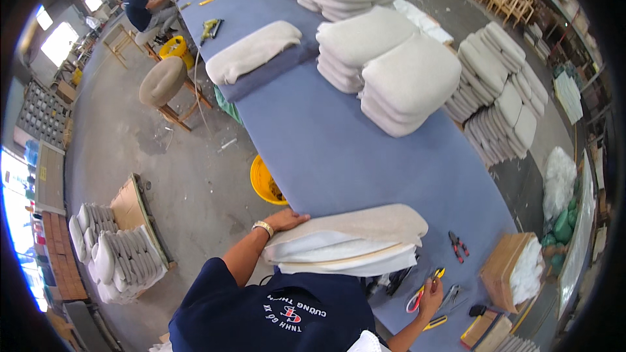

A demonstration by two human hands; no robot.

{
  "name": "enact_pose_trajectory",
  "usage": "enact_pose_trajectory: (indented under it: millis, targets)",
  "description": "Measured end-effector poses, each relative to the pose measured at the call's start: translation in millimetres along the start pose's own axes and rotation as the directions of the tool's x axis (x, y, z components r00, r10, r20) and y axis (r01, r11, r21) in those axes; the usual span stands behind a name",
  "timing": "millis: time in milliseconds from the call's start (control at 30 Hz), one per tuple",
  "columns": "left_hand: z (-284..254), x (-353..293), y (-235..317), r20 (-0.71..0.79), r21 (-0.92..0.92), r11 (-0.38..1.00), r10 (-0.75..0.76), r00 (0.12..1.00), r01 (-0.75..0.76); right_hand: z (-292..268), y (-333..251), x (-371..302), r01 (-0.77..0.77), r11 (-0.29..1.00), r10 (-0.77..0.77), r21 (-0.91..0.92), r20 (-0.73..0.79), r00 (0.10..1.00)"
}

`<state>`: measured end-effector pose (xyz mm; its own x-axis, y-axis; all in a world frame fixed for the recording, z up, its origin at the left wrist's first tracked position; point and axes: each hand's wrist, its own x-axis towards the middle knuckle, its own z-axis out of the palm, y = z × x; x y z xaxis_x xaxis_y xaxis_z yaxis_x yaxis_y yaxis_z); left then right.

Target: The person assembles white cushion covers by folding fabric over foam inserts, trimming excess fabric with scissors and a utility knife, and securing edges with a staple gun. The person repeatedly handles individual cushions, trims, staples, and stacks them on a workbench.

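A beige upholstered seat cushion (352,229) stands on its edge against my body, its white padding and a thin pale strip showing on the near side. My left hand (287,220) grips the cushion's far left end. To the right of the cushion, my right hand (430,298) is closed around a yellow-and-black tool (439,273), whose exact kind is hard to make out. A red-and-white loop shows beside these fingers. Close by lie grey metal pliers (450,294) and a yellow utility knife (435,323). Red-and-black cutting pliers (458,246) rest farther off.
The long blue-grey table (313,150) carries cushion stacks (407,85), a single cushion (254,52) and a staple gun (210,29). A cardboard box (505,267) of white stuffing stands right. A yellow bucket (262,179) and stool (164,83) are left. A person (145,10) sits far off.
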<state>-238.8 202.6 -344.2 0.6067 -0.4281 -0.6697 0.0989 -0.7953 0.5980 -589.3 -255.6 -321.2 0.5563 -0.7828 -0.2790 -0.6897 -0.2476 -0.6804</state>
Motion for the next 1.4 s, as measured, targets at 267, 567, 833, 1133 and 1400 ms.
enact_pose_trajectory:
  millis: [267, 567, 833, 1133, 1400]
  targets:
    - [-2, 10, 8, -0.072, 0.136, 0.99, 0.032, 0.997, -0.022, 148, -123, 4, -0.324, 0.439, 0.057, 0.838, 0.334, 0.941]
    - [-58, -47, 143, -0.502, 0.125, 0.952, 0.304, 0.809, -0.28, 76, -218, 19, -0.135, 0.325, -0.072, 0.936, 0.167, 0.983]
    - [-5, -60, 220, -0.798, 0.062, 0.557, 0.526, 0.295, -0.828, -74, -371, 44, 0.796, 0.453, -0.88, 0.403, 0.055, 0.473]
    - [43, -28, 170, -0.482, -0.139, 0.765, 0.503, 0.717, -0.629, 50, -385, 69, 0.906, 0.423, -0.59, 0.029, 0.767, 0.251]
    - [38, -36, 150, -0.435, -0.202, 0.814, 0.423, 0.795, -0.544, 88, -350, 37, 0.902, 0.429, -0.779, 0.053, 0.528, 0.339]
